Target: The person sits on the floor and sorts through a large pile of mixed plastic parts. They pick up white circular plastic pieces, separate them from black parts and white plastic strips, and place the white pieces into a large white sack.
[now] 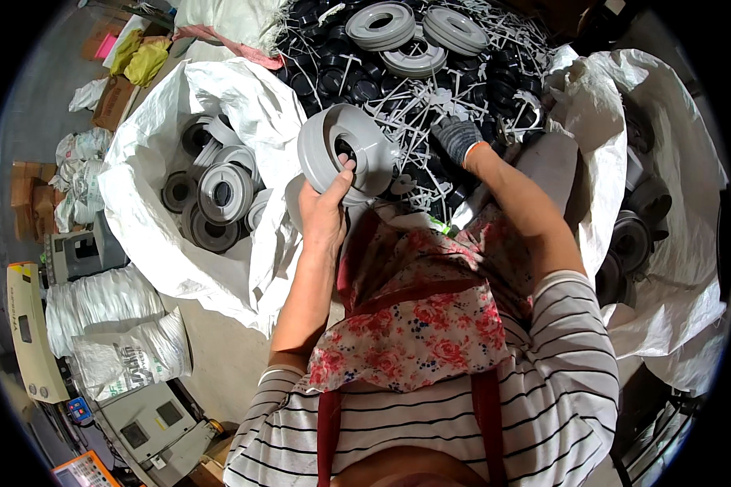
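Note:
My bare left hand [325,209] grips a grey plastic ring-shaped part [371,166] with a round central hole, thumb over its face. The part is tilted and hangs in front of the pile. My right hand [458,140], in a dark grey knit glove, is down on a heap of black round caps [333,79] mixed with thin white plastic sprues [406,114]. Its fingers are curled into the heap, and what they hold is hidden. Several more grey ring parts [380,26] lie on top of the heap at the far side.
An open white woven sack [150,235] on the left contains grey and dark ring parts [225,193]. Another white sack [676,300] with similar parts stands on the right. Filled bags [105,308], cardboard boxes [28,207] and grey machine housings [150,426] line the left side.

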`<state>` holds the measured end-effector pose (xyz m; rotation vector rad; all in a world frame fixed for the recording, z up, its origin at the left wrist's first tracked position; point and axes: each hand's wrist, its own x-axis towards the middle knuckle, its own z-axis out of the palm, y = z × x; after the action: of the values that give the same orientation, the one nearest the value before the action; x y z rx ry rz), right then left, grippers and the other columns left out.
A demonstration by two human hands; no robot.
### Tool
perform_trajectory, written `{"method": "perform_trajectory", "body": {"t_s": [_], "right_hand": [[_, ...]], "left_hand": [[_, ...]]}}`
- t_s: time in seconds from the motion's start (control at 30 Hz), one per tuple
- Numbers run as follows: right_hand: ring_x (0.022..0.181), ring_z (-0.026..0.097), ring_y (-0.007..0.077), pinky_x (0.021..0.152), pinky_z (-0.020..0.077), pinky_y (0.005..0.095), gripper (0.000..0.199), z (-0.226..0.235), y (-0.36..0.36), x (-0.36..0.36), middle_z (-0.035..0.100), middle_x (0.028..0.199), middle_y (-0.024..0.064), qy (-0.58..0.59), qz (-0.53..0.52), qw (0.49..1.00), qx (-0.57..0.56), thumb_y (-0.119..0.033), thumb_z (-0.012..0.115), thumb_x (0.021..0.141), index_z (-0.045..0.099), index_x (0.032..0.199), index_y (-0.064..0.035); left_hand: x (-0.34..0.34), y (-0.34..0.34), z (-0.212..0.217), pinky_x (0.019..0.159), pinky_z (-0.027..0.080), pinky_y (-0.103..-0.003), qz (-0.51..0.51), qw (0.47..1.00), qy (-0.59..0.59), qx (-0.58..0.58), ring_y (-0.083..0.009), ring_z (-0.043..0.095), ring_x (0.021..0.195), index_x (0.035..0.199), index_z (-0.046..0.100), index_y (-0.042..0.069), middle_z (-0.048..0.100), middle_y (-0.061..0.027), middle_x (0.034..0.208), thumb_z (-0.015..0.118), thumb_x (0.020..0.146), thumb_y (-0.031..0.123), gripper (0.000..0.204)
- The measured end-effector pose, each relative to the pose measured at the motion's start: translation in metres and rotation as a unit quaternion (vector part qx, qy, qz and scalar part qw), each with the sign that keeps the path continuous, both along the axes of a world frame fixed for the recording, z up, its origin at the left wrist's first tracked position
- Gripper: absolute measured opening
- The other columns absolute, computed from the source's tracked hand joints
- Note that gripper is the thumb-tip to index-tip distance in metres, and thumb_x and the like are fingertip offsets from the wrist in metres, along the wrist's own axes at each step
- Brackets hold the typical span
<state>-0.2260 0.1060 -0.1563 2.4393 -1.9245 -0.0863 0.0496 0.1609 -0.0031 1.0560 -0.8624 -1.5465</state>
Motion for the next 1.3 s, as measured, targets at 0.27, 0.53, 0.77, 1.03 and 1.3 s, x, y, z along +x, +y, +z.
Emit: {"method": "perform_trajectory", "body": {"t_s": [0.27,0.53,0.77,1.03,1.3], "right_hand": [[0.096,0.063,0.0323,0.081,0.0502,0.0413,0.020,0.049,-0.014,0.017,0.065,0.098,0.0168,-0.063,-0.032,0.996,-0.051,-0.009,0.048,0.084,0.063,0.097,-0.0045],[0.090,0.061,0.0373,0.081,0.0479,0.0447,0.032,0.130,0.007,0.073,0.064,0.092,0.0216,-0.340,0.008,0.940,0.017,-0.028,0.057,0.082,0.063,0.099,-0.0020],[0.089,0.061,0.0389,0.082,0.0478,0.0427,0.048,0.141,0.020,0.091,0.062,0.097,0.0265,-0.365,0.198,0.906,-0.084,-0.040,0.064,0.073,0.062,0.093,0.0032],[0.089,0.061,0.0351,0.083,0.0480,0.0395,0.041,0.146,0.024,0.095,0.061,0.097,0.0224,-0.334,0.276,0.886,-0.165,-0.020,0.063,0.075,0.058,0.108,0.0031],[0.068,0.062,0.0233,0.056,0.0485,0.0329,0.035,0.149,0.014,0.103,0.063,0.090,0.0116,-0.329,0.263,0.906,-0.021,-0.026,0.068,0.075,0.058,0.103,-0.0071]], "left_hand": [[0.012,0.002,0.000,0.092,0.044,-0.030,0.035,0.999,-0.017,-0.009,-0.0183,0.059,0.101,0.116,0.054,-0.006,0.060,-0.0112,0.111,0.064,0.082,-0.002,0.036],[-0.004,-0.001,-0.010,0.098,0.045,-0.038,-0.065,0.988,0.132,0.043,-0.0241,0.059,0.105,0.122,0.047,-0.009,0.058,-0.0164,0.116,0.060,0.087,0.009,0.042],[0.009,0.005,-0.009,0.095,0.045,-0.037,-0.097,0.995,0.026,-0.004,-0.0229,0.060,0.103,0.118,0.050,-0.008,0.060,-0.0155,0.114,0.063,0.085,0.012,0.041],[0.020,-0.003,0.008,0.095,0.045,-0.037,-0.143,0.989,0.032,0.022,-0.0213,0.059,0.103,0.119,0.050,-0.006,0.060,-0.0137,0.112,0.066,0.083,0.014,0.045],[0.015,-0.004,0.006,0.088,0.044,-0.030,-0.061,0.997,-0.005,-0.036,-0.0148,0.057,0.096,0.117,0.054,0.000,0.061,-0.0072,0.107,0.071,0.076,0.009,0.046]]}}
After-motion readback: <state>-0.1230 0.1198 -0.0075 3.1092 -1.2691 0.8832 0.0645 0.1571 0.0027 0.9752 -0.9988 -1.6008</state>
